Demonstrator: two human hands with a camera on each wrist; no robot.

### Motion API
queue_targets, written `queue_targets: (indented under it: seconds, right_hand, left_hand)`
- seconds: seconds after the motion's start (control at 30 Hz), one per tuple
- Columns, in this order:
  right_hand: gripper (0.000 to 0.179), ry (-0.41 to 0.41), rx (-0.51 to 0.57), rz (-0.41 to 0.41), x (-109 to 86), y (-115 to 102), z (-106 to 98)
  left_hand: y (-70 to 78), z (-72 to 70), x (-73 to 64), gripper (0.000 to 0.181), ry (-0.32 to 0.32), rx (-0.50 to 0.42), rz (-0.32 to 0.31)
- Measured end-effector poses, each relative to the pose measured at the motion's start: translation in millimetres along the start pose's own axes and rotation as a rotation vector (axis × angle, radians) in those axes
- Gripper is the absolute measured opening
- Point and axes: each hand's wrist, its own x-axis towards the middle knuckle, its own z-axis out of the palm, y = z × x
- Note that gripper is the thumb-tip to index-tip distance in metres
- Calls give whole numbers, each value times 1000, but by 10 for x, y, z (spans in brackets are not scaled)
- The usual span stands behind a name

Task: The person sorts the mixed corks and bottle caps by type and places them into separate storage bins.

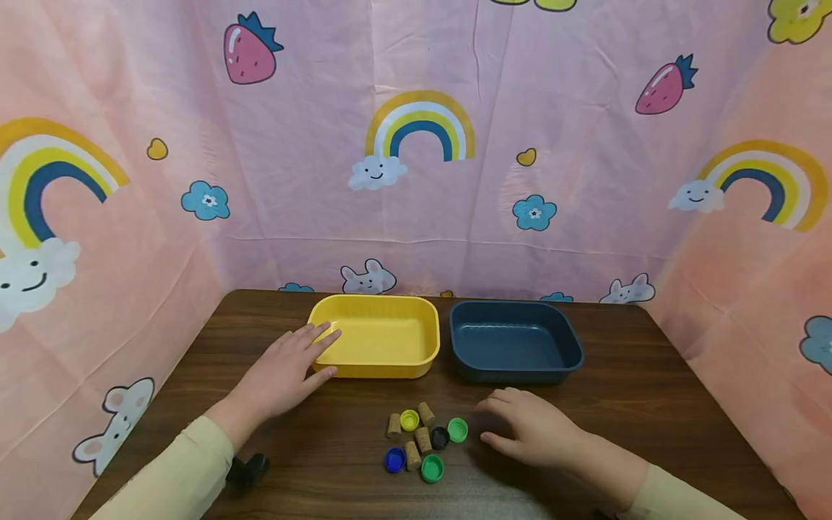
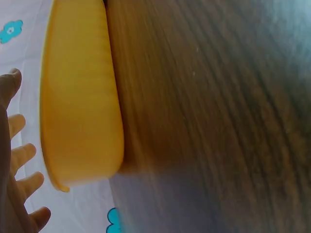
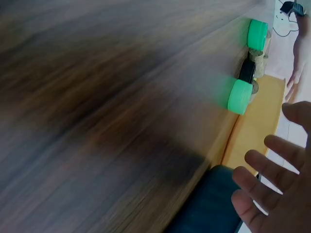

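Observation:
My left hand (image 1: 286, 365) is at the near left corner of the yellow tray (image 1: 370, 371), its fingers spread over the rim and nothing held. To the right of a small cluster of caps and corks, my right hand (image 1: 529, 426) hovers with loosely bent fingers, holding nothing. Nearest to it is a light green bottle cap (image 1: 458, 430), with a black cap (image 1: 440, 438) beside that. A yellow cap (image 1: 409, 420), a blue cap (image 1: 394, 460) and a darker green cap (image 1: 432, 469) lie among several corks (image 1: 412, 456). The right wrist view shows that hand's fingers (image 3: 267, 170) spread apart.
A dark blue tray (image 1: 516, 375) stands right of the yellow one, a narrow gap between them. Behind the brown wooden table (image 1: 312, 469) hangs a patterned pink cloth (image 1: 429, 217), which also closes in both sides. A black object (image 1: 248, 471) sits by the left sleeve.

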Motion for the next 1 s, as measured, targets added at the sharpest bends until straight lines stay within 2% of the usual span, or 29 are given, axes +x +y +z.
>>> queue_targets:
  seconds: [0.27,0.5,0.7,0.87,1.0]
  right_hand:
    - [36,-74,35,65,167,-62,50]
    - [37,-133,42,87,258,-81,132]
    - [37,-153,27,108,334,-105,193]
    - [38,-199,20,126,392,-115,235]
    - [36,-204,17,127,416,-129,249]
  left_hand:
    - [-110,71,106,70,-24,1,-11]
    - [-116,112,183,67,-26,-24,8]
    - [-94,141,198,67,-50,-43,27]
    - [-89,178,194,67,-58,-49,37]
    - [-87,196,190,65,-54,-51,38]
